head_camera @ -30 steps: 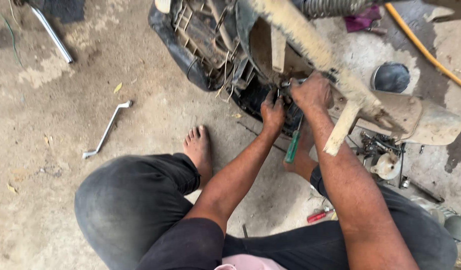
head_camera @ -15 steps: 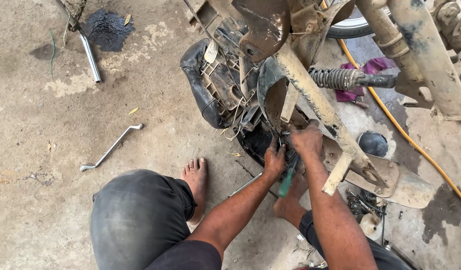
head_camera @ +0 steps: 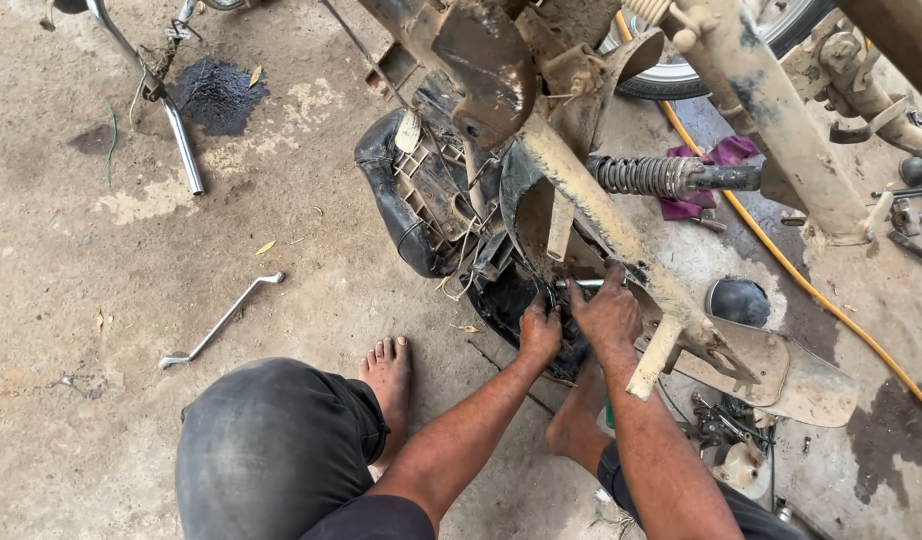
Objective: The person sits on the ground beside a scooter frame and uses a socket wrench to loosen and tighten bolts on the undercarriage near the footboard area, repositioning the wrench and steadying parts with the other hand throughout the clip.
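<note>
A muddy motorcycle frame [head_camera: 591, 215] lies tipped over in front of me, with its black seat [head_camera: 396, 215] on the ground. My left hand [head_camera: 539, 335] is curled into the dark underside [head_camera: 501, 300] beneath the frame; what its fingers grip is hidden. Just to its right, my right hand [head_camera: 608, 315] is closed around a thin silver tool shaft [head_camera: 573, 283] that points left. The two hands nearly touch. A coil shock spring [head_camera: 646, 175] sticks out above them. My bare feet [head_camera: 386, 375] rest on the concrete.
A bent silver wrench [head_camera: 221, 322] lies on the concrete to the left, and a chrome tube [head_camera: 181, 145] beside an oil stain [head_camera: 216, 95]. A yellow hose [head_camera: 781, 260] runs along the right, by a purple rag [head_camera: 716, 160], a dark round cap [head_camera: 738, 300] and small parts [head_camera: 731, 440].
The view has tilted up and drawn closer, showing more of the frame and a wheel. Both hands stay at the same spot under the frame. The green-handled tool below them is now hidden.
</note>
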Demonstrator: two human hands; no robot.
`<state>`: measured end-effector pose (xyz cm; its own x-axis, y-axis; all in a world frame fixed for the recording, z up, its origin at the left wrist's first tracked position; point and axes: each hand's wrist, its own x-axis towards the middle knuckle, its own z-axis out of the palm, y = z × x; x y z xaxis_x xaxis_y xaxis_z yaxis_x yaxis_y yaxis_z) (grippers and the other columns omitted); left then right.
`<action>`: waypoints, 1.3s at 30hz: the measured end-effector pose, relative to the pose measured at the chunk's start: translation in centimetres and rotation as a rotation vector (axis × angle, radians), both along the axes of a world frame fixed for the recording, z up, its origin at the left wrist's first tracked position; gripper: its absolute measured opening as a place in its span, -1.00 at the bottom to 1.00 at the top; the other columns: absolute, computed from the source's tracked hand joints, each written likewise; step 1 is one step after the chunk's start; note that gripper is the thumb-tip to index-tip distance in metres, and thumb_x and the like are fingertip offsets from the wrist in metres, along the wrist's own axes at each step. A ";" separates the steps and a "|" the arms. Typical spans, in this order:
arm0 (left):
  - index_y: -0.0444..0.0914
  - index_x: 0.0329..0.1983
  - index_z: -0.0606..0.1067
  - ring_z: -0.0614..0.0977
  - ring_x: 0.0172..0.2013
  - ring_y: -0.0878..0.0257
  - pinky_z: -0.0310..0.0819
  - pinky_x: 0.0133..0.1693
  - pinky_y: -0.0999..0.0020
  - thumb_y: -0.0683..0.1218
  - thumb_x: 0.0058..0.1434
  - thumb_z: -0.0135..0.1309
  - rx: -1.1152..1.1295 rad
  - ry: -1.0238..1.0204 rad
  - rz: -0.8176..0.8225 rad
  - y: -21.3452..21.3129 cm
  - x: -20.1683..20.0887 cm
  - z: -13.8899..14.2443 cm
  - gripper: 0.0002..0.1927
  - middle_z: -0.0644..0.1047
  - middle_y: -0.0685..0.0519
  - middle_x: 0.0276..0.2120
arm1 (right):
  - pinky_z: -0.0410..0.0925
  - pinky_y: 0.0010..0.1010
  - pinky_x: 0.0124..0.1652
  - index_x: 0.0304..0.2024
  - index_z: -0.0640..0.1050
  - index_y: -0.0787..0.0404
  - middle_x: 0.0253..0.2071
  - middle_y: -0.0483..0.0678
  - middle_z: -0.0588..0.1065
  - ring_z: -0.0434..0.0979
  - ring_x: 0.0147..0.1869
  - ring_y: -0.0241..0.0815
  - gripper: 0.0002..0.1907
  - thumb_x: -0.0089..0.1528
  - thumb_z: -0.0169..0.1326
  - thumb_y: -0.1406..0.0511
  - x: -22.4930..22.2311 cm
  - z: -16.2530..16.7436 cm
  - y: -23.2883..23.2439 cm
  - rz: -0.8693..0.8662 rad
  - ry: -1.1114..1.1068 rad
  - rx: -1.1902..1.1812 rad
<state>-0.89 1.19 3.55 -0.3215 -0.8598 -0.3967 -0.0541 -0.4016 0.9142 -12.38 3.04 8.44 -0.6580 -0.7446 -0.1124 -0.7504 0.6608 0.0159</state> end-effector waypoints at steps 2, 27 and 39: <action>-0.41 0.35 0.32 0.66 0.04 -0.03 0.55 0.07 0.19 -0.20 0.30 -0.01 -0.056 -0.046 0.010 0.1 -0.1 0.2 -0.46 0.56 -0.28 0.09 | 0.50 -0.03 -0.23 0.41 0.18 0.29 -0.41 0.20 0.54 0.63 -0.27 0.16 -0.04 0.24 0.06 -0.21 -0.5 -0.3 0.0 0.014 -0.002 -0.039; -0.42 0.44 0.15 0.59 0.06 0.04 0.56 -0.04 0.17 -0.07 0.22 0.09 0.263 0.071 -0.217 -0.6 -1.0 3.8 -0.24 0.48 -0.30 0.17 | 0.38 -0.02 0.21 0.31 0.28 0.41 0.23 0.39 0.42 0.50 0.25 0.29 -0.31 0.42 0.09 0.00 -0.2 -2.5 1.1 0.375 0.399 -0.115; -0.41 0.41 0.17 0.42 0.17 -0.01 0.31 0.20 -0.08 0.28 0.39 -0.08 0.442 0.021 -0.268 -2.6 -1.3 5.0 -0.21 0.39 -0.22 0.24 | 0.44 0.01 0.00 0.15 0.48 0.30 -0.11 0.23 0.62 0.63 0.01 0.18 -0.49 0.37 0.04 0.04 -1.1 -0.3 0.8 -0.345 -0.252 -0.471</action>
<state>-2.17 -1.36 8.54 -0.5192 -0.4975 -0.6950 -0.1919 -0.7245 0.6620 -13.51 3.80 8.13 -0.8649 -0.5019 -0.0075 -0.4359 0.7584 -0.4847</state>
